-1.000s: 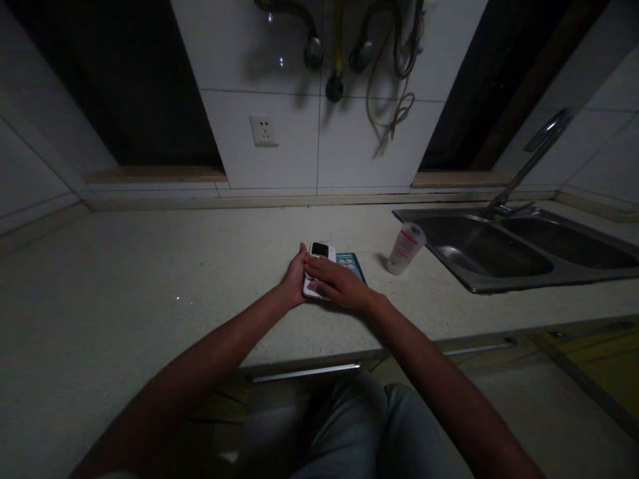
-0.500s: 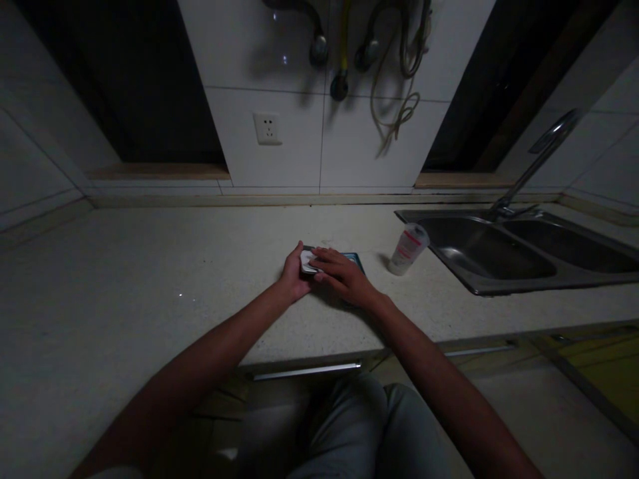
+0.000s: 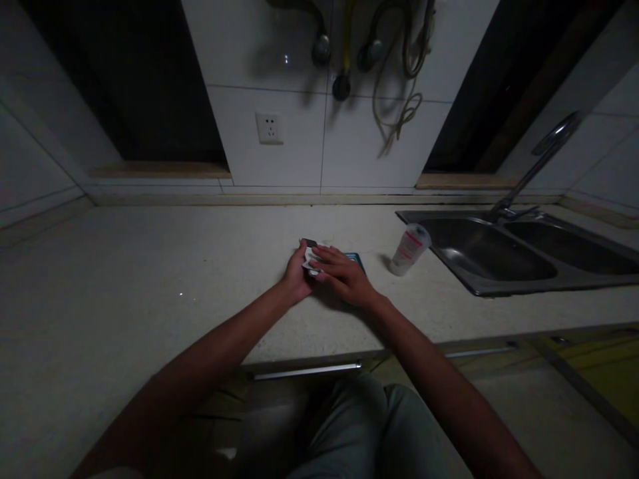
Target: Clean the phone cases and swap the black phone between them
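Note:
Above the counter, my left hand (image 3: pixel 296 278) holds a small dark flat object (image 3: pixel 309 242) by its side, thumb up along the edge. Only its far edge shows, so I cannot make out its kind. A thin white piece (image 3: pixel 310 255), like a wipe or tissue, lies over it. My right hand (image 3: pixel 344 274) presses the white piece against the object with its fingers together. A flat blue-edged thing (image 3: pixel 355 258) lies on the counter just beyond my right hand, mostly hidden by it.
A clear plastic cup (image 3: pixel 408 250) with red print stands right of my hands. Farther right is a steel double sink (image 3: pixel 474 285) with a tap (image 3: pixel 536 156). The pale countertop (image 3: pixel 150 266) runs left. A socket (image 3: pixel 269 128) and pipes with hoses (image 3: pixel 344 60) are on the tiled wall.
The white piece has shifted toward me over the dark object, baring more of its far edge. My right fingers have moved slightly with it; the cup has not moved.

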`<act>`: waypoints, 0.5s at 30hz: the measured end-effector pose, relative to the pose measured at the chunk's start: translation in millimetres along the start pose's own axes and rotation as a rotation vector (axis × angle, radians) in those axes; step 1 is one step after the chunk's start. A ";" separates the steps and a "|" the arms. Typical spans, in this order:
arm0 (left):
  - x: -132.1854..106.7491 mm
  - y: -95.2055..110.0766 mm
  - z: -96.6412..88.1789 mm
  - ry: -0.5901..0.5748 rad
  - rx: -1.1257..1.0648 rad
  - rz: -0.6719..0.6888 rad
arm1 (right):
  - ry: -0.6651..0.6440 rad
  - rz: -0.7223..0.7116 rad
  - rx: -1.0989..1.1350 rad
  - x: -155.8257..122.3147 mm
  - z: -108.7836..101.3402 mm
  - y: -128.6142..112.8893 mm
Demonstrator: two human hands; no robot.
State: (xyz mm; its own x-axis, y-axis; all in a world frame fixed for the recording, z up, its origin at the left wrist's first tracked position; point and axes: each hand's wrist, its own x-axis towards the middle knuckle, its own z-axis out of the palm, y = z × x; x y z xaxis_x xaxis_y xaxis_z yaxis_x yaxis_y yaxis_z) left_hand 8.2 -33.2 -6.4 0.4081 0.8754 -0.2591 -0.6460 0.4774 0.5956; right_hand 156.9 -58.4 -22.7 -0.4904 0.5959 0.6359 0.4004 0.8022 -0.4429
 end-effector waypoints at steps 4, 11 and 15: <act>-4.0 7.1 5.1 0.032 -0.029 0.014 | 0.095 0.151 -0.041 0.4 -5.7 0.3; -10.6 9.7 3.6 -0.016 0.062 -0.026 | 0.416 0.495 -0.009 2.3 -16.0 -3.7; -8.2 9.7 -0.6 -0.050 0.131 -0.026 | 0.570 0.615 -0.056 1.2 -22.8 3.0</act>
State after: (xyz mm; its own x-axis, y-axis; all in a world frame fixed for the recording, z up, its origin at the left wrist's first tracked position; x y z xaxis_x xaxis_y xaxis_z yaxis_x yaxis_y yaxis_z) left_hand -1.8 -35.7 1.1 0.4574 0.8563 -0.2400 -0.5463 0.4835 0.6839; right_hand 175.2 -56.2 -8.8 0.2883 0.8040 0.5202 0.5140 0.3284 -0.7925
